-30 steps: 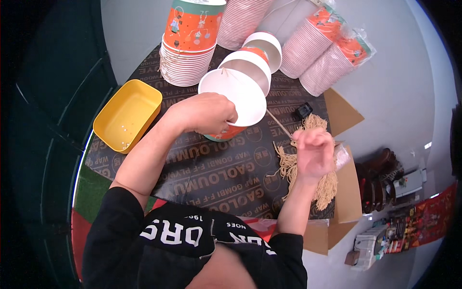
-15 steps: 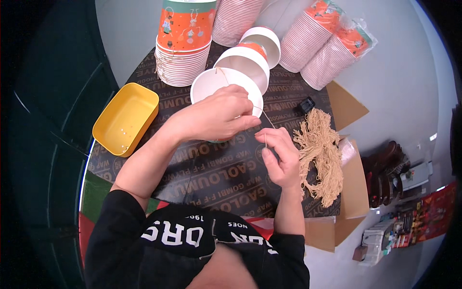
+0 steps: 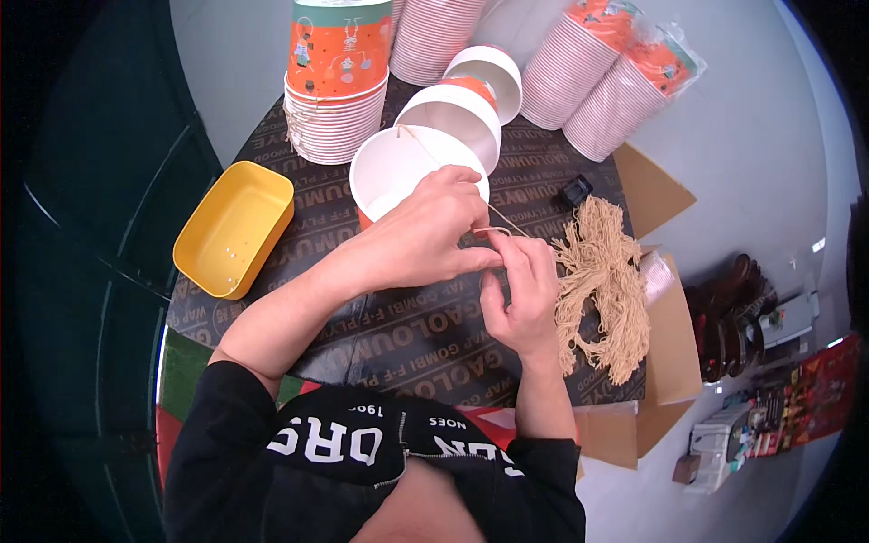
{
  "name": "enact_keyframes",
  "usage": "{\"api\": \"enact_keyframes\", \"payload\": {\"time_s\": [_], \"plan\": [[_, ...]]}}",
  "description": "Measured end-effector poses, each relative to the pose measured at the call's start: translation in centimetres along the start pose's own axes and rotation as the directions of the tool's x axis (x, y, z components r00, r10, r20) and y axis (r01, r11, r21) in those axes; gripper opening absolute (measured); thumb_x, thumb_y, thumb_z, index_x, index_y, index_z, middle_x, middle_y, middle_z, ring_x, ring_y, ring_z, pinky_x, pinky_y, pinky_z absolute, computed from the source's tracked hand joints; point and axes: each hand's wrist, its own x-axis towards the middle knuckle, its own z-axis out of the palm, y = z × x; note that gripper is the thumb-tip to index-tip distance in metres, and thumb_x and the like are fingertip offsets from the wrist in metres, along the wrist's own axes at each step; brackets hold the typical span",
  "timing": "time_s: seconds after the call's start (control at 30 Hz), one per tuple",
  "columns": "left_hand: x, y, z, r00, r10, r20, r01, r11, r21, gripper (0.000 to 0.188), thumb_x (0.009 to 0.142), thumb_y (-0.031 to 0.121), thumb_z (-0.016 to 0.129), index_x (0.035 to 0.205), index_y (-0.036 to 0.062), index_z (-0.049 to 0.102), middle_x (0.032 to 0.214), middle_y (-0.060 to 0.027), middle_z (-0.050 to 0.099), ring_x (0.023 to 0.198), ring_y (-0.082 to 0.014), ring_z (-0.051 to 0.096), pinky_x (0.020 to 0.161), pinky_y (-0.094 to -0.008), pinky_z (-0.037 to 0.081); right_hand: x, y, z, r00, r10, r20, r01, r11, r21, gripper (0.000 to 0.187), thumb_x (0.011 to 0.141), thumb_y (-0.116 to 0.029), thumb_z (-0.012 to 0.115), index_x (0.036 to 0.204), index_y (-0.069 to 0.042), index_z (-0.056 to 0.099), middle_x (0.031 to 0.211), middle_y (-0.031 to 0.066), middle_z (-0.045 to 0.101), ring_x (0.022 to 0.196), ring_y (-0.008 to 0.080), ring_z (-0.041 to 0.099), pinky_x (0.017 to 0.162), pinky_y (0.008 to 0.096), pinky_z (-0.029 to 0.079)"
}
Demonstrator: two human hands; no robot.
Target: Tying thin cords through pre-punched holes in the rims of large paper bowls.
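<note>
A paper bucket (image 3: 385,172), white inside and orange outside, lies tipped with its open mouth toward me. A thin tan string (image 3: 419,142) hangs from its rim and runs across the mouth to my hands. My left hand (image 3: 439,226) is in front of the bucket's mouth, fingers curled and thumb pointing right, closed on the string. Right beside it, my right hand (image 3: 520,294) pinches the string near the left thumb. A short loop of string shows between the two hands. The fingertips of my left hand are partly hidden.
Two more tipped buckets (image 3: 462,127) lie behind. A tall bucket stack (image 3: 335,127) stands at back left, wrapped stacks (image 3: 579,77) at back right. A yellow tub (image 3: 240,217) sits left; a bundle of tan strings (image 3: 602,290) and a small black object (image 3: 576,190) lie right, by a cardboard box (image 3: 670,335).
My hands have come together, the right hand's fingers now meeting the left thumb. The string between them has formed a small loop. The view has shifted slightly.
</note>
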Motion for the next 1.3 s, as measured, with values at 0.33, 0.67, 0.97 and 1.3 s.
{"api": "enact_keyframes", "payload": {"time_s": [0.33,0.67,0.97,1.3], "plan": [[0.0,-0.2,0.0,0.999,-0.005,-0.049,0.001,0.996,-0.084,0.016,0.082,0.01,0.073,0.084,-0.0011,0.062,0.095,-0.0136,0.066,0.127,-0.0367,0.051,0.097,-0.0448,0.045,-0.4,0.3,0.0,1.0,-0.021,0.0,0.021,1.0,-0.008,0.048,0.07,-0.001,0.066,0.117,0.002,0.058,0.099,0.0149,0.057,0.082,0.0313,0.056,0.071,0.0414,0.043],[-0.1,-0.2,-0.4,1.0,0.023,0.005,-0.022,0.995,-0.098,0.012,0.085,0.006,0.069,0.083,-0.0024,0.061,0.097,-0.0167,0.065,0.123,-0.0364,0.054,0.097,-0.0449,0.045,-0.7,-0.2,1.0,0.975,0.184,-0.126,-0.17,0.979,0.111,0.024,0.076,0.005,0.072,0.096,-0.005,0.062,0.072,0.0052,0.053,0.061,0.0226,0.047,0.061,0.0363,0.037],[-1.1,-1.7,-4.7,0.941,-0.213,0.262,0.152,0.96,0.236,0.024,0.077,0.016,0.076,0.09,0.0014,0.062,0.09,-0.0144,0.065,0.097,-0.0332,0.062,0.098,-0.0446,0.043,-1.0,-0.4,2.4,0.977,0.161,-0.139,-0.148,0.984,0.097,0.021,0.069,0.006,0.071,0.084,-0.005,0.06,0.09,0.0069,0.059,0.083,0.0254,0.056,0.075,0.0371,0.04],[-0.6,-1.4,-4.6,0.882,-0.279,0.38,0.175,0.942,0.287,0.006,0.081,0.007,0.067,0.081,0.0042,0.061,0.073,-0.0126,0.065,0.083,-0.0326,0.067,0.116,-0.061,0.025,-1.0,-0.8,2.9,0.985,0.128,-0.113,-0.117,0.988,0.102,0.023,0.067,0.007,0.07,0.079,-0.005,0.056,0.087,0.0073,0.057,0.081,0.0255,0.054,0.073,0.0372,0.039]]}}
